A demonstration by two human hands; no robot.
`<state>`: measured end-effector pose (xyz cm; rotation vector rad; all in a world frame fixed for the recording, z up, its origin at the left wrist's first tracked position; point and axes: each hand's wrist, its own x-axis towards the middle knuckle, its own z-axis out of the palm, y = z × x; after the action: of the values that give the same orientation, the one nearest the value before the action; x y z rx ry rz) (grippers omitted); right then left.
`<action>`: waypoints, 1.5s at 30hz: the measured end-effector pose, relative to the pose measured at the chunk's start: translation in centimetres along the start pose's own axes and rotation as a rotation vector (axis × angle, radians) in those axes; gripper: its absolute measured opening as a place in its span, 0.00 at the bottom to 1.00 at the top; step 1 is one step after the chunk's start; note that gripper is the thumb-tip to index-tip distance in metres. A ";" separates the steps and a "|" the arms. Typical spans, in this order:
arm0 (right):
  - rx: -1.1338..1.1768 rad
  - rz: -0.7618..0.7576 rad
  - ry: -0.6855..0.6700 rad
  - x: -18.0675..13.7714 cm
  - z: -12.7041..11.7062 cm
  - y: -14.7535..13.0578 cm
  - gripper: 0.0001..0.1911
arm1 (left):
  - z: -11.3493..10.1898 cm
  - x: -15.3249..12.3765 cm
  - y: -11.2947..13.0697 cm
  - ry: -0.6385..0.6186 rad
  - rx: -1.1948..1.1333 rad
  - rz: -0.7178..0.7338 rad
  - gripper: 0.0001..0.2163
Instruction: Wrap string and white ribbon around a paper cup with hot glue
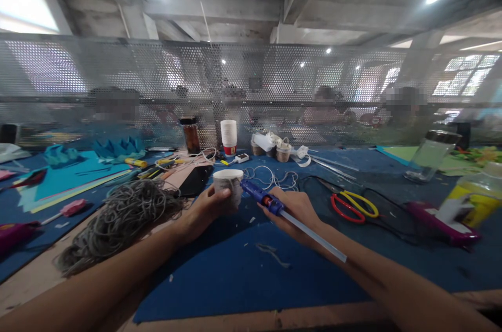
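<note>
Over the near edge of the blue mat [243, 279]: left hand [204, 209] clamped round a grey-wrapped paper cup [228, 184], upright above the mat, with its right-hand wall left bare. Right hand [298, 212] closed on a blue glue gun [261, 197], nozzle almost at that wall. The glue stick [314, 236] trails back over the forearm. Cup contents not visible. Left, a heap of grey cord [121, 217], within reach. Right, scissors [353, 205] lie flat. Far: stacked paper cups [228, 136], nested; a jar [191, 135] with dark brown contents.
</note>
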<state>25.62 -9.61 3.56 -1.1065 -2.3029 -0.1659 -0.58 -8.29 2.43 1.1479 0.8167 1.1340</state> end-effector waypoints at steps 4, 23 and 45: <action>0.033 -0.009 0.002 0.0 -0.3 -0.1 0.10 | 0.1 0.0 0.1 0.014 -0.011 -0.016 0.24; 0.004 -0.016 0.004 0.0 -0.3 -0.2 0.12 | 0.1 0.0 0.1 0.000 -0.026 -0.014 0.24; 0.047 -0.020 0.034 0.0 -0.5 -0.2 0.12 | 0.0 0.0 0.2 -0.019 -0.050 -0.024 0.21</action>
<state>25.67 -9.90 3.95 -1.0494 -2.2773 -0.1361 -0.65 -8.30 2.60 1.1031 0.7811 1.1162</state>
